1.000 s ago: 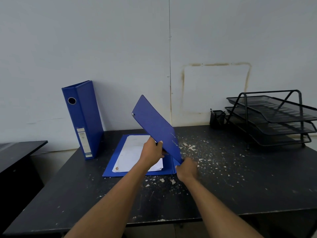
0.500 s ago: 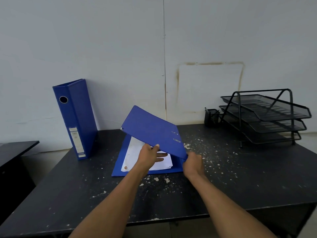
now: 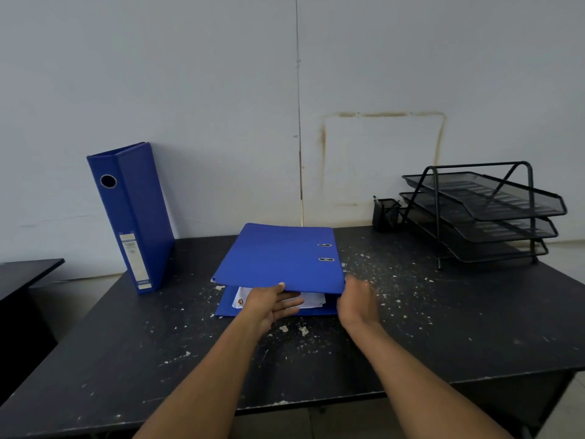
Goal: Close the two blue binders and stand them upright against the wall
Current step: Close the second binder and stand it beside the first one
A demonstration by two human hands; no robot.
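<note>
One blue binder stands upright against the white wall at the table's back left, spine with a round hole facing me. A second blue binder lies in the middle of the black table, its top cover nearly down over white papers. My left hand holds the cover's near edge, thumb on top and fingers under it. My right hand rests at the binder's near right corner by the spine, fingers loosely curled against it.
A black three-tier mesh tray rack stands at the back right, with a small black pen holder beside it. White flecks are scattered over the tabletop. A second dark desk sits to the left, separated by a gap.
The raised cover of the lying binder has swung down from steeply tilted to almost flat over the papers. Both hands stayed at its near edge.
</note>
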